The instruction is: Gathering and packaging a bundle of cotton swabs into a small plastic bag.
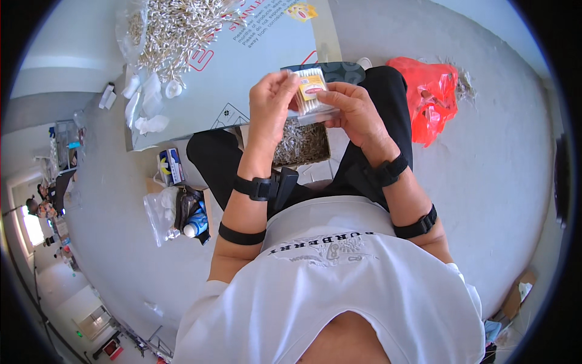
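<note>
A small clear packet of cotton swabs (308,105) with a yellow label is held up in front of me, over the table's near edge. My left hand (271,102) grips its left side, thumb near the top. At the packet's right side my right hand (356,114) pinches the lower part of the clear plastic between thumb and fingers. Below both hands, between my knees, stands an open box (328,147) filled with loose swabs. A large heap of loose cotton swabs (173,45) lies at the far left of the table (209,91), partly in clear plastic.
Crumpled white pieces (148,103) lie on the table's left edge. To the right, a red plastic bag (429,97) sits on the floor. A cardboard box (209,206) with a dark bag and blue bottle stands at left, near a blue-and-white carton (173,167).
</note>
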Tool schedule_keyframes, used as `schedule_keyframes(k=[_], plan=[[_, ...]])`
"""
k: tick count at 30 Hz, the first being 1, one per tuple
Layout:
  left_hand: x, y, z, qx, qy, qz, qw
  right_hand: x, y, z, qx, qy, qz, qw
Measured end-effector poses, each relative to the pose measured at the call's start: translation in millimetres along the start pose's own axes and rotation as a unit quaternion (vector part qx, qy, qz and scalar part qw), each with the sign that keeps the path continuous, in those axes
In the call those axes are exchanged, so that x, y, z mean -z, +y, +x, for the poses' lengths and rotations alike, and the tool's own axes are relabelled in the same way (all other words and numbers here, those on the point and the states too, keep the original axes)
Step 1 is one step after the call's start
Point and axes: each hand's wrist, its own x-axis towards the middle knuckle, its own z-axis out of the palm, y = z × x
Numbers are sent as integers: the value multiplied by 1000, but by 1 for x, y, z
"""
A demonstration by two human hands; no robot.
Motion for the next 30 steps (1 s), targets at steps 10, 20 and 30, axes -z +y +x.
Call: schedule_keyframes(k=[10, 20, 30], plan=[[-12, 15, -16, -394, -92, 358, 841, 2, -4, 0, -15, 12, 56, 998], [-9, 2, -16, -307, -52, 148, 939, 10, -12, -10, 94, -147, 121, 977], [-17, 6, -22, -287, -11, 78, 955, 0, -10, -15, 117, -121, 40, 985]])
